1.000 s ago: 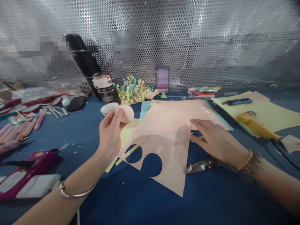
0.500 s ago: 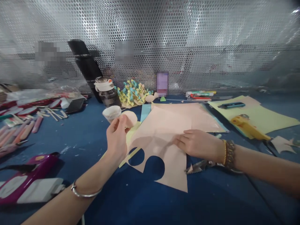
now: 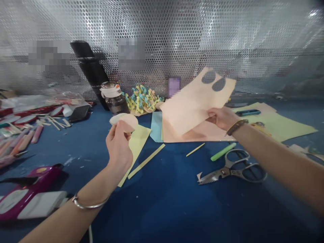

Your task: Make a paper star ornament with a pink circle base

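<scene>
Between thumb and fingers, my left hand [image 3: 119, 145] pinches a pale peach paper circle [image 3: 129, 122]. My right hand [image 3: 221, 118] grips the edge of a large peach paper sheet [image 3: 192, 104], raised and tilted, with round holes cut near its upper end. Beneath that sheet lies a stack of coloured paper [image 3: 167, 135], partly covered. Scissors [image 3: 225, 172] rest on the table below my right forearm, a small paper scrap at their tip. A green marker [image 3: 223, 152] lies beside them. Under my left hand are a yellow paper piece [image 3: 138, 138] and a yellow strip [image 3: 146, 161].
A purple glue gun [image 3: 32, 189] lies at left, near coloured sticks [image 3: 27, 140] and a phone [image 3: 80, 113]. A lidded jar [image 3: 114, 99], a black bottle [image 3: 88, 71] and a curled-paper decoration [image 3: 143, 99] stand before the perforated metal wall [image 3: 157, 33]. A cutter [image 3: 247, 112] rests on yellow paper at right.
My right hand has lifted the cut peach sheet off the table and swung its holed end up and away, uncovering the scissors, marker and yellow strips. My left hand moved slightly left with the circle.
</scene>
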The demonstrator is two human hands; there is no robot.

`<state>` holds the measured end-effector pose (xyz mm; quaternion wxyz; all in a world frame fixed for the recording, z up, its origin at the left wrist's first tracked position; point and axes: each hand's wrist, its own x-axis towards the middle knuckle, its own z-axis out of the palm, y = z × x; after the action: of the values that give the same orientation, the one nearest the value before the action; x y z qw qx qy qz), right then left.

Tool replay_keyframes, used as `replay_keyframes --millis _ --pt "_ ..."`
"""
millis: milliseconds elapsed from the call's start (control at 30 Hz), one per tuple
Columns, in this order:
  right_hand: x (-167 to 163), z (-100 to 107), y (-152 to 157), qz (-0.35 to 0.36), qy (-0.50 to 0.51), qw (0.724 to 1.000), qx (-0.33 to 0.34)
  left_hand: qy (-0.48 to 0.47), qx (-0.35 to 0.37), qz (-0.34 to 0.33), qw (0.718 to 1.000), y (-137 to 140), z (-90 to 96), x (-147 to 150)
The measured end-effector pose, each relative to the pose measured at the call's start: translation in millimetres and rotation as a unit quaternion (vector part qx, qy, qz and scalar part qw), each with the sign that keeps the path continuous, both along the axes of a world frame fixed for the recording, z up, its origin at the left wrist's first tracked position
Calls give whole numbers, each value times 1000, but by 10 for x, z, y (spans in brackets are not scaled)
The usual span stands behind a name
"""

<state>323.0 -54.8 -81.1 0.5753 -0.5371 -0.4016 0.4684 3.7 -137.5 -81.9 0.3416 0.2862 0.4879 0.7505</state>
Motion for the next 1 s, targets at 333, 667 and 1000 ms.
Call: replay_keyframes --millis 333,667,1000 --pt "-168 -175 -194 80 19 993 -82 115 -92 -205 968 -48 -104 106" --pt "-113 -119 -914 19 -215 972 96 257 -184 -411 855 -293 -140 339" --pt "-233 -153 -1155 243 -568 758 209 531 -194 -419 711 -357 30 407"
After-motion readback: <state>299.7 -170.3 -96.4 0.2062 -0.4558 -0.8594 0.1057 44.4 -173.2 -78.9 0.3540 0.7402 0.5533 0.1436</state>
